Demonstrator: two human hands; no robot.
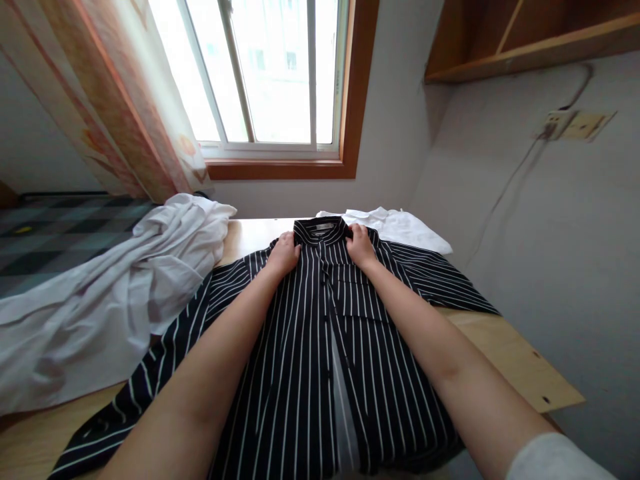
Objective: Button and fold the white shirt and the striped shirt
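Note:
A black shirt with white stripes [300, 347] lies front side up on a wooden table [505, 353], its collar at the far end and its sleeves spread to both sides. The lower part of its front opening hangs apart near me. My left hand [284, 253] grips the shirt at the shoulder just left of the collar, fingers curled into the cloth. On the other side of the collar, my right hand [360, 245] pinches the right shoulder. Both arms reach forward over the shirt.
White crumpled cloth [115, 293] is heaped at the left, beside a dark checked bed surface [60, 233]. Another white garment [400, 225] lies behind the right shoulder. A window [270, 80], a curtain [120, 87] and a wall socket with a cord [557, 125] are beyond.

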